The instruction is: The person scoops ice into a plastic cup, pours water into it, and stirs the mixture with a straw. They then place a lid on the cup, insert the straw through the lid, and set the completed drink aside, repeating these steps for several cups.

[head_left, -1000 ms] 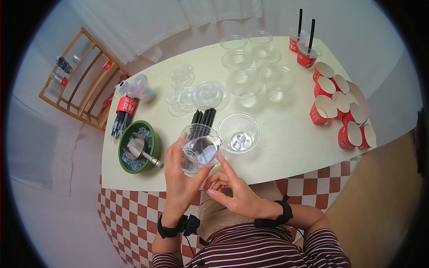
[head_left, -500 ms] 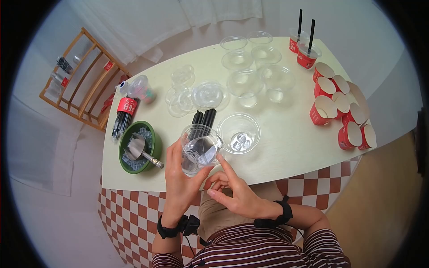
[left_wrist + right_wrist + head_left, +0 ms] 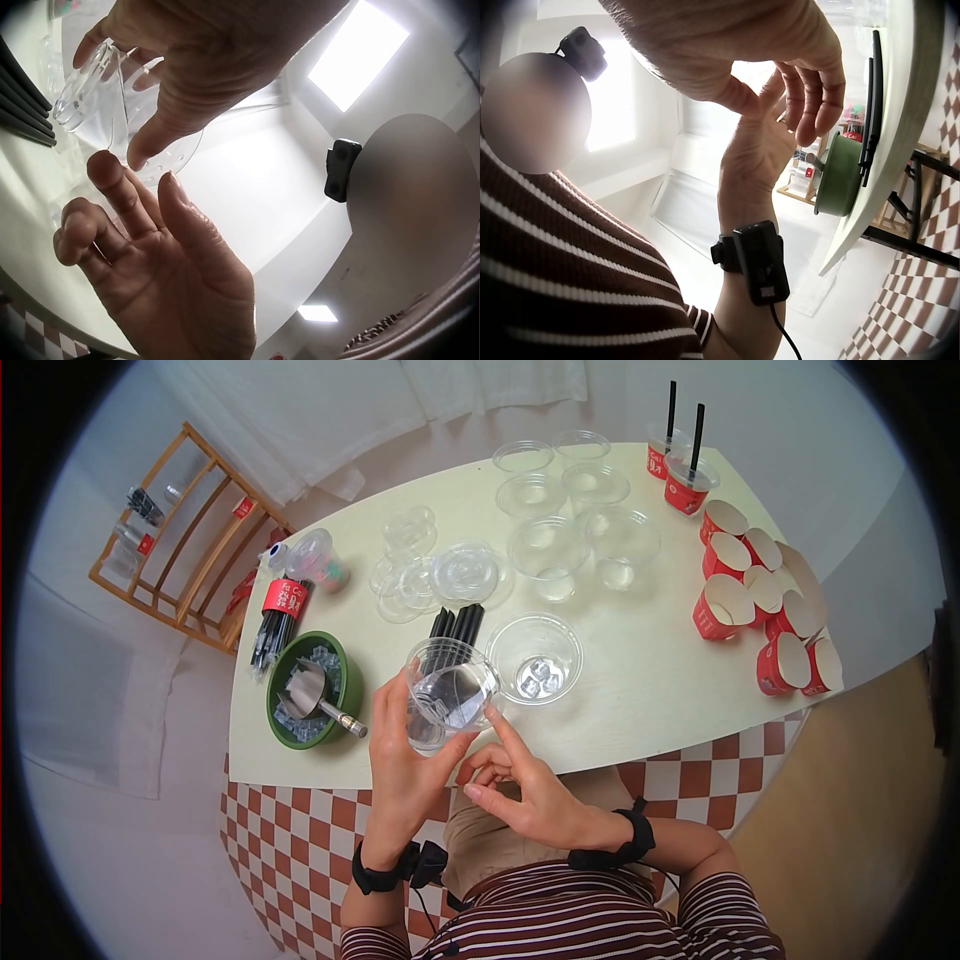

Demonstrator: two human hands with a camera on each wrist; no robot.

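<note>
My left hand (image 3: 405, 765) grips a clear plastic cup (image 3: 465, 705), tilted, over the near edge of the table. In the left wrist view the thumb and fingers sit round the cup's side. My right hand (image 3: 535, 790) reaches in from the right with its index finger extended, the fingertip right at the cup's lower side. Its other fingers are loosely bent and hold nothing. Just right of the held cup stands another clear cup (image 3: 574, 652) with several ice cubes (image 3: 540, 678) at its bottom. Black straws (image 3: 466, 623) lie behind the held cup and are partly seen through it.
At left a green bucket (image 3: 352, 685) holds ice and a metal scoop (image 3: 309, 682). Clear lids (image 3: 465, 572) and several clear cups (image 3: 549, 545) stand farther back. Red paper sleeves (image 3: 722, 610) line the right side, with two drinks with straws (image 3: 686, 490) behind. A wooden shelf (image 3: 180, 600) stands beyond the table.
</note>
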